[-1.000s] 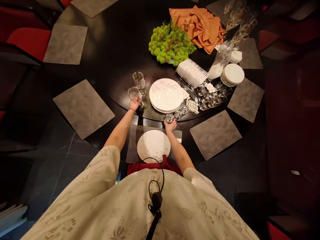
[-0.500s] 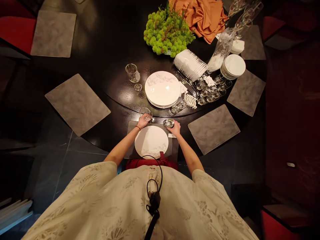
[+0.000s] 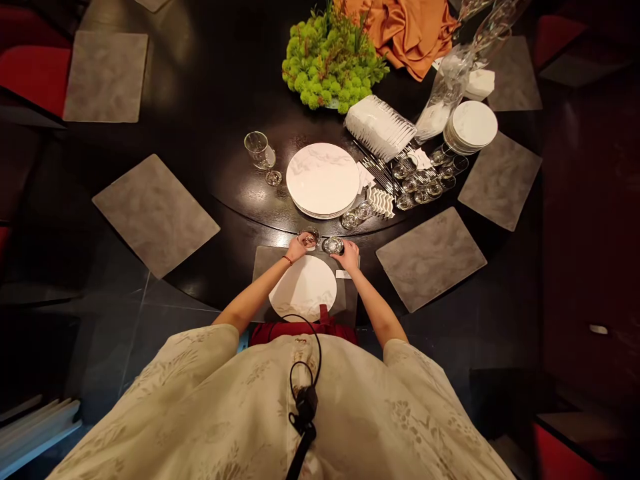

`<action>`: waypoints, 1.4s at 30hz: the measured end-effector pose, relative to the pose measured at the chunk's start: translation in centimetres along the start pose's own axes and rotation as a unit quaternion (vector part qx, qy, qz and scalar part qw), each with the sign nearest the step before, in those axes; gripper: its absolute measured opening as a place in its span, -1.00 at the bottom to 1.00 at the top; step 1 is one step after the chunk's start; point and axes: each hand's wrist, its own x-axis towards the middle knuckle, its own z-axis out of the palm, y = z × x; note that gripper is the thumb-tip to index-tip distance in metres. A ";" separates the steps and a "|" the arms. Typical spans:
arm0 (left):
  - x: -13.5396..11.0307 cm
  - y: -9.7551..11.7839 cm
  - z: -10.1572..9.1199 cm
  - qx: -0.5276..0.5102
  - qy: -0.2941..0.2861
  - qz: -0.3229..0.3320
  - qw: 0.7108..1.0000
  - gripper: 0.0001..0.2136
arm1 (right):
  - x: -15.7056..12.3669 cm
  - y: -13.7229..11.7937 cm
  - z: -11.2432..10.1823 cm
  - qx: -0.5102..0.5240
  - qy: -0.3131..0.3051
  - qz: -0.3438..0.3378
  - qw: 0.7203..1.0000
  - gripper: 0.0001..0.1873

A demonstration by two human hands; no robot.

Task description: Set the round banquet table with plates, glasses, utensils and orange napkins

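Just beyond the white plate (image 3: 303,288), the left hand (image 3: 297,249) has just brought a wine glass (image 3: 309,238) in from the far side, now near the small glass (image 3: 333,245) held by the right hand (image 3: 351,257); the 2 hands are apart, each clasping 1 glass

"What's the left arm (image 3: 255,291) doing?"

"It's reaching forward, slanting toward 2 o'clock, with a thin red bracelet (image 3: 287,260) circling the wrist."

"And the right arm (image 3: 378,300)?"

"It's stretching toward 11 o'clock, so both arms are closing in ahead of the chest."

"How are the hands?"

"The left hand (image 3: 297,249) is gripping with curled fingers at about 11 o'clock. The right hand (image 3: 350,256) is gripping at about 1 o'clock, just beside it, not touching."
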 end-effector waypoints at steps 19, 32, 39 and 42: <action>0.9 -1.7 -8.0 0.409 0.127 -0.174 0.887 -0.08 | 2.1 5.8 -9.7 0.021 0.092 0.114 0.989 -0.59; 0.9 -3.6 -13.0 0.448 0.082 -0.164 0.875 -0.08 | 19.9 0.7 -16.4 -0.136 0.049 0.118 0.982 -0.60; 1.6 -3.6 -17.2 0.458 0.046 -0.197 0.866 -0.09 | 25.2 -1.2 -14.4 -0.176 0.016 0.235 0.956 -0.60; 1.8 -4.0 -19.5 0.472 0.037 -0.195 0.859 -0.09 | 24.5 -2.0 -13.1 -0.166 0.037 0.200 0.965 -0.62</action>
